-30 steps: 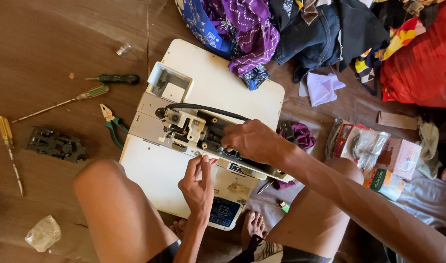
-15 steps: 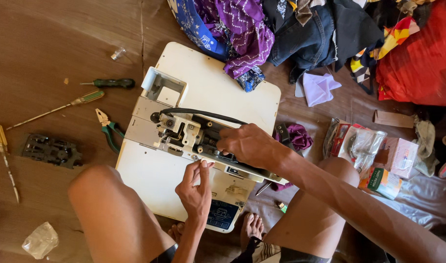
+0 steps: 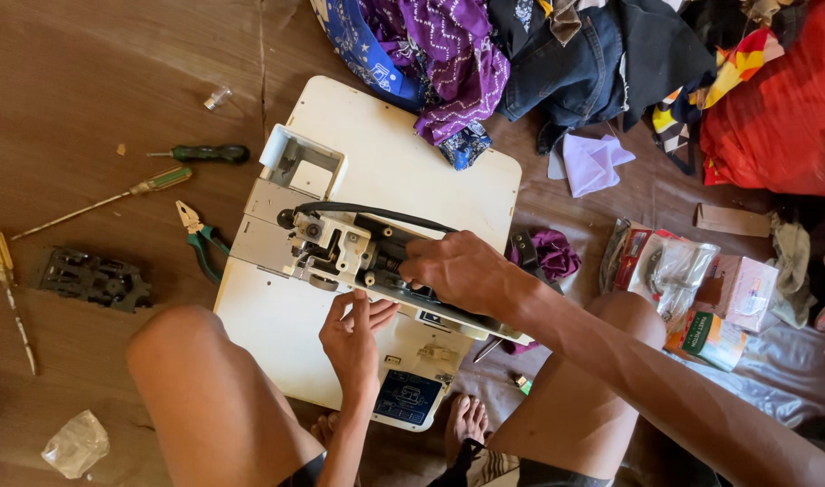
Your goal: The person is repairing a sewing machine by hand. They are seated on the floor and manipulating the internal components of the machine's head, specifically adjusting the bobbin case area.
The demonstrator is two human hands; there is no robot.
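sewing machine: bare grey metal, dull
machine base: smooth cream board, matt
floor: brown wood, slightly glossy
pliers: metal jaws, green plastic grips

On the brown floor, left of the white board, lie a green-handled screwdriver, a long screwdriver with a yellow-green handle, green-handled pliers, a yellow-handled screwdriver and a dark metal part. Above the board's far edge is a heap of purple, blue and dark clothes, with a red bundle further right. Right of the board sit a lilac cloth and small boxes and packets.
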